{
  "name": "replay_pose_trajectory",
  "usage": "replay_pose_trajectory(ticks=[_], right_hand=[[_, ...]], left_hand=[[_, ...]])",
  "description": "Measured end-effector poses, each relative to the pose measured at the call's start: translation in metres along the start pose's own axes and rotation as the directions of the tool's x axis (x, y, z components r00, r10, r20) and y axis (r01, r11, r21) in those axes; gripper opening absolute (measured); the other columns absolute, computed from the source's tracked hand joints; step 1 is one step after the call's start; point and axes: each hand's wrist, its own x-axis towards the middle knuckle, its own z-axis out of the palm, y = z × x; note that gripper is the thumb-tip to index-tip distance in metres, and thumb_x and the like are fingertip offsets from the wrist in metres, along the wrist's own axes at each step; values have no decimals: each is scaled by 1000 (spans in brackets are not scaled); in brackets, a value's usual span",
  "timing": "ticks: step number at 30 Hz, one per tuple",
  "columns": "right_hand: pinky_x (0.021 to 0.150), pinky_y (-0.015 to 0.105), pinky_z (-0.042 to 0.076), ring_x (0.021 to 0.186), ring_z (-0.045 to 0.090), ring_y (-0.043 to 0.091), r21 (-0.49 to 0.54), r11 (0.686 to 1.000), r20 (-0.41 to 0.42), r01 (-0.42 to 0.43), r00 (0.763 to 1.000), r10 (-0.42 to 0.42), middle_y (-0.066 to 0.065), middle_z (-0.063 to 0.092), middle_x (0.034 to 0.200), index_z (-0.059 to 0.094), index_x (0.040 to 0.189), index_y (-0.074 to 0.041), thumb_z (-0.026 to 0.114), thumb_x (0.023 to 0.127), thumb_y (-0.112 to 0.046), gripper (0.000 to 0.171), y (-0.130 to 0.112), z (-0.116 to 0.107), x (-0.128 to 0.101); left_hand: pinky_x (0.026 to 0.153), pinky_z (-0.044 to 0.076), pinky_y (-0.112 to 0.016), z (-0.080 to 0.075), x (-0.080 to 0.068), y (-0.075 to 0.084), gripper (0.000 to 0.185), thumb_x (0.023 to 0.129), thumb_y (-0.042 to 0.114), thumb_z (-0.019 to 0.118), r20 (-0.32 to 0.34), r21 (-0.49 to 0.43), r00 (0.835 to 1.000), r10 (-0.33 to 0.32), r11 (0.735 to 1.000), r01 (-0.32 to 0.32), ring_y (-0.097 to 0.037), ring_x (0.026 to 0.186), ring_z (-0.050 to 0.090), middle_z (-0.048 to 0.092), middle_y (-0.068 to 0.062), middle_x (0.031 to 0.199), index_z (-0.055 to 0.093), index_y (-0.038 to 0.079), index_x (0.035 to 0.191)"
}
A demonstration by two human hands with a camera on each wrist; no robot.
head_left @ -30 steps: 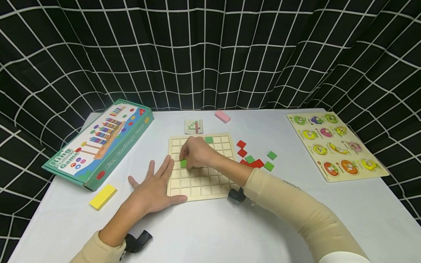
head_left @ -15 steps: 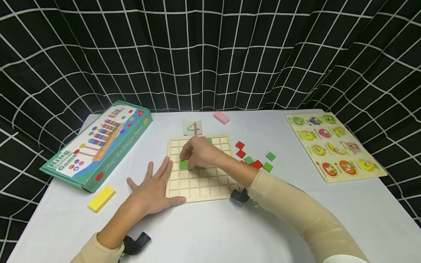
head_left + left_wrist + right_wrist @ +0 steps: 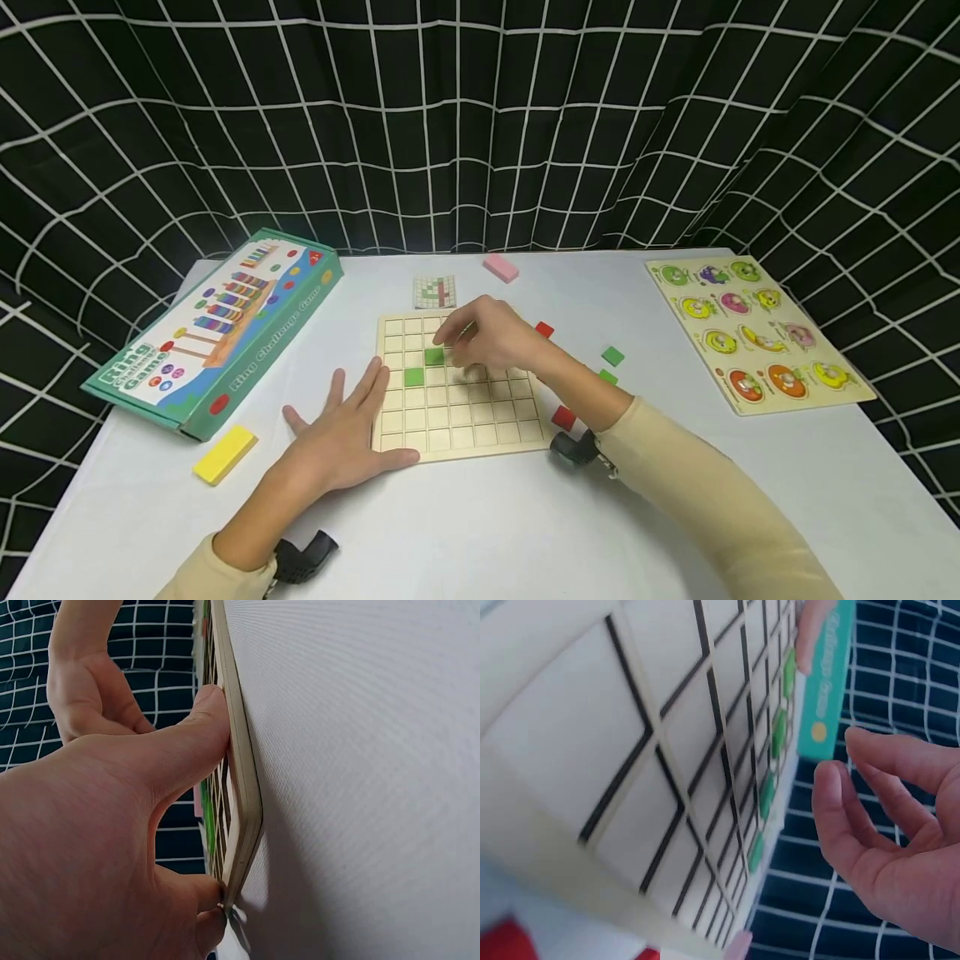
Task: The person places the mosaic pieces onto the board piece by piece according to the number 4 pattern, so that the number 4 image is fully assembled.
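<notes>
Fingers of the left hand [image 3: 341, 442] lie flat, steadying the square wooden grid board [image 3: 457, 425]; the right hand [image 3: 495, 337] hovers above it, loosely curled, holding nothing.

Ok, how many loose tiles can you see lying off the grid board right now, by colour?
Green tiles: 2
Red tiles: 2
Total: 4 in the head view; more may be hidden.
</notes>
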Motion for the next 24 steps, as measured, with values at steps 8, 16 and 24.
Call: replay_pose_trajectory(ticks=[8,16,24], right_hand=[[89,36,59,102,73,24,36,998,-73,52,996,-49,12,76,120,79,116,-6,80,85,1,31,17,-24,-21],[84,32,59,104,70,25,40,999,-133,-2,991,7,15,75,119,79,116,-7,77,88,1,29,39,-45,-44],[86,33,58,112,68,32,43,997,-128,-64,989,69,16,74,122,78,119,-5,73,89,3,32,67,-70,-66]], left_hand=[[93,-6,-97,-1,0,2,126,80,79,69,-5,-6,1000,4,1000,-4,-54,158,-3,0,-3,178,9,15,169],[92,-7,-97,1,-1,0,127,78,79,71,-9,-17,1000,8,1000,-8,-54,158,-3,0,-2,178,9,15,169],[92,-8,-97,2,0,0,127,78,80,71,-10,-18,1000,7,1000,-7,-53,158,-4,-1,-1,178,9,15,169]])
